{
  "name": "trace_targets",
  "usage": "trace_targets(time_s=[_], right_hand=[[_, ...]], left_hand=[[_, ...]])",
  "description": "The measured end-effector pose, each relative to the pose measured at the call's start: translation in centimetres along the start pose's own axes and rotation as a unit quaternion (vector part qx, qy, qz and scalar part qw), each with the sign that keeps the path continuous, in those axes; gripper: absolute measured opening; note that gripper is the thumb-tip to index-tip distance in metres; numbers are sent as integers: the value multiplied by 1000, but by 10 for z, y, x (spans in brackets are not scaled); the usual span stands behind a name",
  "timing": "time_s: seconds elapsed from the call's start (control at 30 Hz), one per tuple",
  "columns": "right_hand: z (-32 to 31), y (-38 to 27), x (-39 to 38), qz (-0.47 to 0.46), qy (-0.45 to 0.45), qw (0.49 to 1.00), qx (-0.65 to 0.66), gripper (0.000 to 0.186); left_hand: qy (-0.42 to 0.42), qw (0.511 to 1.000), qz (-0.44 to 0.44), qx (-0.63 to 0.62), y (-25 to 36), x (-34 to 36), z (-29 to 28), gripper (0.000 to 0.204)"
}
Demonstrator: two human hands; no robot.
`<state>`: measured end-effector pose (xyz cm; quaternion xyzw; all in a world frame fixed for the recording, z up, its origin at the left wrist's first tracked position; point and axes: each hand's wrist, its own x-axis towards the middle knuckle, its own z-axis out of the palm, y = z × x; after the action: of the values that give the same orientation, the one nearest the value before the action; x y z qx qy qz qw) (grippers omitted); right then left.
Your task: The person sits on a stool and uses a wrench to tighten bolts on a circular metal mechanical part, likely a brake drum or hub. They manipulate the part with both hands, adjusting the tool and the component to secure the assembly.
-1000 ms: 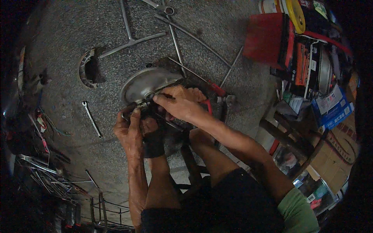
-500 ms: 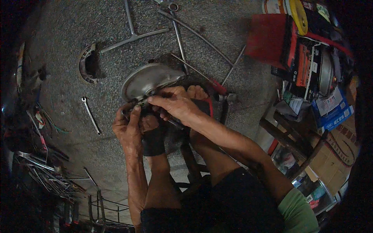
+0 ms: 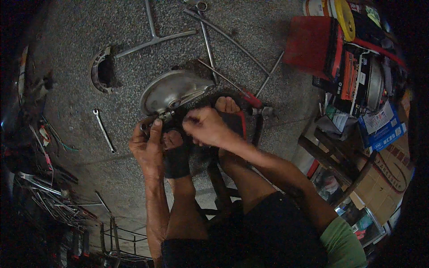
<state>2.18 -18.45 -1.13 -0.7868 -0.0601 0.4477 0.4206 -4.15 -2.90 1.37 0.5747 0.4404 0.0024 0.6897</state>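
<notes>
A round grey metal brake plate [image 3: 167, 89] stands tilted just in front of my feet. At its lower left edge my left hand [image 3: 148, 145] is closed, its thumb pressed on a small metal fitting of the plate. My right hand [image 3: 210, 127] hovers to the right of that fitting, apart from the plate. Its fingers are curled together and slightly blurred, and whatever they may hold is hidden. On the floor to the left lie a curved brake shoe [image 3: 94, 73] and a combination wrench [image 3: 104, 131].
Beyond the plate lie a T-handle wrench [image 3: 154, 41], long metal rods and a red-handled screwdriver [image 3: 251, 99]. At right are a red box [image 3: 308, 44], a blue carton [image 3: 384, 129] and cardboard [image 3: 384, 178]. Piled tools [image 3: 49, 196] lie at lower left.
My right hand has drawn back to the right, away from the fitting on the plate, and its fingers have curled in. My left hand keeps its hold.
</notes>
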Motion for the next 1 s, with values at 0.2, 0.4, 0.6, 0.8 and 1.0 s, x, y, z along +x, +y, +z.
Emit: trace_targets(time_s=[0.2, 0.4, 0.6, 0.8, 1.0], right_hand=[[31, 5, -5, -145, 39, 931, -334, 18], [19, -11, -5, -83, 6, 933, -351, 24], [13, -7, -9, -65, 10, 948, -311, 35], [-5, -28, -22, -53, 48, 974, -215, 24], [-15, -33, -27, -86, 131, 957, -244, 28]], left_hand=[[6, 1000, -25, -11, -2, -1, -3, 18], [70, 984, -127, -102, 0, -8, -11, 29], [34, 997, -55, 36, 5, -16, -14, 29], [30, 992, 2, 119, 6, -17, -7, 25], [19, 984, 46, 170, 9, -19, -6, 24]])
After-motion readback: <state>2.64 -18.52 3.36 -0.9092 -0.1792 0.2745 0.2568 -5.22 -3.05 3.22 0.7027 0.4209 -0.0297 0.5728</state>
